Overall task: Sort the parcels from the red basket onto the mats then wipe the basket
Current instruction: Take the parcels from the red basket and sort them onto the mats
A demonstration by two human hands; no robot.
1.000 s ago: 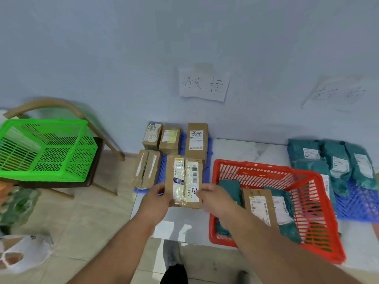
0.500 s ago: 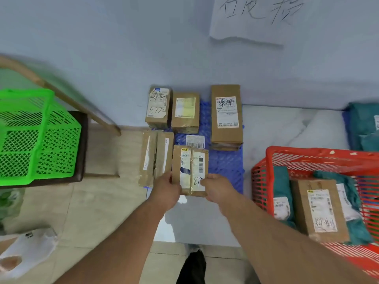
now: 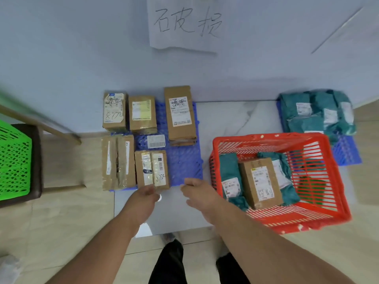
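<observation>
At the far left edge of the frame a green basket (image 3: 14, 162) is seen on a dark stool (image 3: 38, 160). Just right of it, left of centre, a blue mat (image 3: 182, 160) is laid against the wall and is covered with brown cardboard boxes: three along the back and two in front. The front-right box (image 3: 152, 170), marked with handwritten digits, is set flat on the mat's near edge. The left hand (image 3: 146, 194) is held just below that box, fingers loosely curled around nothing; whether its fingertips touch the box cannot be told. The right hand (image 3: 198, 192) is held apart from the box, over the pale tabletop (image 3: 225, 117), relaxed and empty. A paper sign (image 3: 184, 23) is fixed to the wall at top centre. Right of centre, the red basket (image 3: 320, 181) is seen on the table, with one brown box (image 3: 260, 182) and several teal bags (image 3: 229, 175) inside. At the upper right, more teal bags (image 3: 315, 113) are piled on a second blue mat (image 3: 346, 152).
</observation>
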